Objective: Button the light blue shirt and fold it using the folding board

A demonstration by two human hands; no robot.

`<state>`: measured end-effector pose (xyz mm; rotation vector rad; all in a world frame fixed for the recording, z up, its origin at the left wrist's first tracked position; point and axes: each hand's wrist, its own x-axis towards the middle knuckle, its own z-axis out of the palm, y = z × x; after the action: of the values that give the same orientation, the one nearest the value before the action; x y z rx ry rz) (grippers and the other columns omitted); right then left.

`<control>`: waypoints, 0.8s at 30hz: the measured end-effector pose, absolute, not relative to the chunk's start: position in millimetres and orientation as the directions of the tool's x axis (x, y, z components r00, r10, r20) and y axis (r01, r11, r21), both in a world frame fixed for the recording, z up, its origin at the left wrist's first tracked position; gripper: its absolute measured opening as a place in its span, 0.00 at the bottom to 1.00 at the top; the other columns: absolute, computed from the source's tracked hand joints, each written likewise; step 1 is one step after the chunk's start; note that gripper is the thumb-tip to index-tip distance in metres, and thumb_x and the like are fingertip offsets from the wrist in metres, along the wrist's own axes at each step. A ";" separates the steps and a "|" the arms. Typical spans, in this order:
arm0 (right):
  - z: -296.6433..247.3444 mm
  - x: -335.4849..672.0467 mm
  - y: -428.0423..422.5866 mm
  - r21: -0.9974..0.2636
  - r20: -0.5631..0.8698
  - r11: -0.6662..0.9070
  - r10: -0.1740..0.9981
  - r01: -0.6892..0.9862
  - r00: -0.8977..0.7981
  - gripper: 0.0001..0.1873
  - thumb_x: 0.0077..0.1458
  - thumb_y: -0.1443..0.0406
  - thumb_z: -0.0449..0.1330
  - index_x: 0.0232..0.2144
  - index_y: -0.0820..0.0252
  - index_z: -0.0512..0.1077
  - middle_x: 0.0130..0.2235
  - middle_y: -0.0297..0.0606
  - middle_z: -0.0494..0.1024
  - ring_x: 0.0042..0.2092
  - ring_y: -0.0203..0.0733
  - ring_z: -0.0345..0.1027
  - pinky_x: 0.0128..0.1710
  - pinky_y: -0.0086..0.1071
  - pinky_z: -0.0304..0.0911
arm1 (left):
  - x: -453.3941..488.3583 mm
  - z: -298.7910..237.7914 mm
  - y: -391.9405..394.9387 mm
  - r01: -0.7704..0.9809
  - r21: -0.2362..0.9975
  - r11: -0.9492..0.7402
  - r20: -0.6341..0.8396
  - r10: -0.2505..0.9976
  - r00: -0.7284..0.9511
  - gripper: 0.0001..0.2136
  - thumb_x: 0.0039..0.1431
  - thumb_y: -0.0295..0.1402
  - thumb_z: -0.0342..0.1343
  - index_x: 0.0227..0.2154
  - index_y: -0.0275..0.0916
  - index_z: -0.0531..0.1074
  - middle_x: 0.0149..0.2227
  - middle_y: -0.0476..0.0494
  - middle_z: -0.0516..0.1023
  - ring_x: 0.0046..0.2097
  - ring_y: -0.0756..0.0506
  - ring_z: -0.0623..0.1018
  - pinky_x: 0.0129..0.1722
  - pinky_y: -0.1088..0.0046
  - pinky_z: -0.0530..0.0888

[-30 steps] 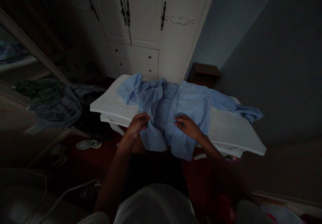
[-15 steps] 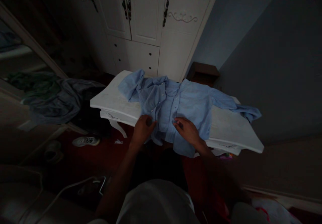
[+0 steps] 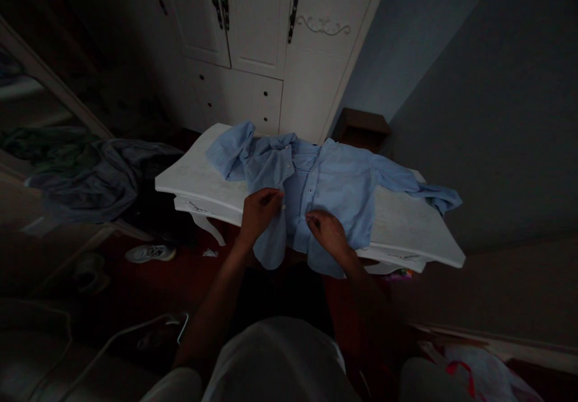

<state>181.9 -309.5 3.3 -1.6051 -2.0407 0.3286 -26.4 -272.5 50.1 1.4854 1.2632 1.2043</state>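
A light blue button-up shirt [image 3: 345, 179] lies front up and unbuttoned across a white table [image 3: 406, 228], its lower hem hanging over the near edge. My left hand [image 3: 261, 210] pinches the left front edge of the shirt, beside its row of buttons. On the opposite front edge, my right hand [image 3: 329, 231] has its fingers closed on the fabric, low on the panel. Between the hands the inside of the shirt's back shows. The left sleeve in view is bunched up; the other stretches along the table to the right.
A white wardrobe [image 3: 257, 41] stands behind the table, with a small brown cabinet [image 3: 365, 122] to its right. Clothes [image 3: 90, 173] are heaped at the left. A sneaker [image 3: 150, 253] lies on the red floor, and a white bag [image 3: 487, 375] sits at lower right.
My left hand has moved up along the front edge, and that panel now hangs straighter with its hem spread out. My right hand stays on its edge. The view has shifted slightly.
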 end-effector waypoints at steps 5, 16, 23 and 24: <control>7.1 188.3 -309.7 -0.604 0.242 0.232 0.965 0.762 -0.102 0.11 0.60 0.68 0.53 0.35 0.57 0.77 0.37 0.39 0.81 0.37 0.42 0.74 0.41 0.35 0.68 | -2.4 41.3 -262.5 0.266 0.936 -0.232 0.177 0.961 0.214 0.12 0.60 0.37 0.52 0.34 0.38 0.78 0.29 0.47 0.80 0.31 0.47 0.79 0.32 0.73 0.75; 22.6 221.2 -322.7 -0.283 0.098 0.313 0.950 0.907 -0.297 0.14 0.56 0.64 0.65 0.46 0.52 0.75 0.39 0.39 0.80 0.40 0.45 0.74 0.38 0.36 0.67 | -3.7 14.7 -261.4 0.558 0.734 -0.388 0.219 0.912 0.346 0.15 0.59 0.42 0.57 0.43 0.38 0.76 0.42 0.40 0.80 0.43 0.42 0.78 0.47 0.65 0.73; 28.0 240.9 -326.2 -0.314 0.125 0.439 0.898 0.842 -0.422 0.09 0.62 0.66 0.58 0.33 0.55 0.79 0.32 0.37 0.76 0.37 0.42 0.71 0.38 0.35 0.66 | 18.6 12.2 -270.2 0.735 0.538 -0.413 0.217 0.910 0.352 0.24 0.50 0.49 0.64 0.46 0.39 0.75 0.47 0.36 0.76 0.51 0.36 0.73 0.52 0.60 0.70; 28.3 245.0 -327.7 -0.316 0.134 0.431 0.902 0.845 -0.410 0.09 0.62 0.66 0.58 0.34 0.55 0.79 0.32 0.37 0.76 0.37 0.42 0.71 0.37 0.34 0.66 | 20.6 11.3 -269.9 0.753 0.522 -0.401 0.207 0.916 0.344 0.23 0.50 0.48 0.64 0.46 0.38 0.75 0.47 0.35 0.76 0.51 0.36 0.73 0.51 0.60 0.71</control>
<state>245.0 -327.7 28.3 -1.5114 -2.4047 0.2873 20.6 -269.9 11.3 2.2783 1.4784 0.6809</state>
